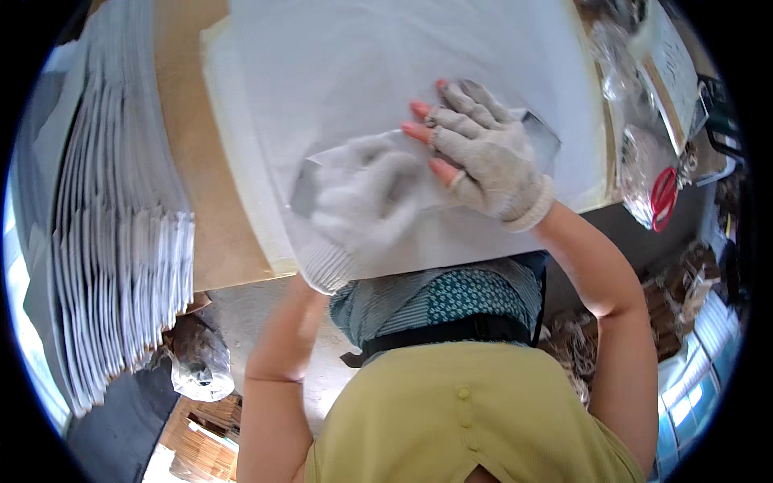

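A large white sheet covers the table in front of me. On its near part lies a flat white piece, folded up at its near side, with greyish corners at both ends. My right hand, in a pale knit glove with bare fingertips, rests flat on this piece, fingers spread and nothing held. Beside it, my left hand is over the left part of the same piece. Motion smears its gloved fingers, so their grip cannot be made out.
At the left stands a thick stack of folded white sheets, beside brown cardboard. Red-handled scissors and clear plastic bags lie at the right edge. Below left is another plastic bag; cardboard scraps are low at the right.
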Demonstrator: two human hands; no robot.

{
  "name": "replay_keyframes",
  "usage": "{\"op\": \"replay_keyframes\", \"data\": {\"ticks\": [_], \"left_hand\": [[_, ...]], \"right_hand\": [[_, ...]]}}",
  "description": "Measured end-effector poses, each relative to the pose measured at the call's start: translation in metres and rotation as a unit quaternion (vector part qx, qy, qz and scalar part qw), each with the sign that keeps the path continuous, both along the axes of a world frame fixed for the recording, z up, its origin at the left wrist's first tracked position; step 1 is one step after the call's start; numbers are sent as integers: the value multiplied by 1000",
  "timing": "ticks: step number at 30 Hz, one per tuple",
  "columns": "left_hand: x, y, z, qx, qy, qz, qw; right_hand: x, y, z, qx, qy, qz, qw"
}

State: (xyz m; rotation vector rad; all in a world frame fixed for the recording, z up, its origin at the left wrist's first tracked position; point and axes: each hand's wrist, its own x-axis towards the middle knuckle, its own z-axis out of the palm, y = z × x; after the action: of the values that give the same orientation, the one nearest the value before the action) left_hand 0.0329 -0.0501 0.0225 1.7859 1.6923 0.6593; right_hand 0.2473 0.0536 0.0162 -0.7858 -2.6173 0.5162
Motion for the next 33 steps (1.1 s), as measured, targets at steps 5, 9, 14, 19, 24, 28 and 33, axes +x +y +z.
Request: {"op": "replay_keyframes", "data": {"ticks": [5, 9, 14, 19, 24, 28, 33], "left_hand": [[7, -2, -12, 111, 233, 75, 963], [39, 15, -22, 185, 239, 99, 948], [16, 6, -19, 188, 194, 70, 960], [-48, -25, -22, 186, 120, 87, 971], [-48, -95, -23, -34, -448, 400, 799], [-47, -124, -49, -133, -451, 360, 806], [-41, -42, -14, -87, -316, 249, 911]], "right_hand": [[-6, -10, -11, 19, 12, -79, 997], [-31, -14, -8, 37, 24, -168, 985], [-3, -7, -11, 53, 22, -71, 996], [76, 38, -3, 89, 20, -5, 996], [121, 21, -3, -105, 1, -198, 975], [104, -31, 21, 27, -81, -136, 987], [140, 10, -37, -111, 46, -165, 979]]}}
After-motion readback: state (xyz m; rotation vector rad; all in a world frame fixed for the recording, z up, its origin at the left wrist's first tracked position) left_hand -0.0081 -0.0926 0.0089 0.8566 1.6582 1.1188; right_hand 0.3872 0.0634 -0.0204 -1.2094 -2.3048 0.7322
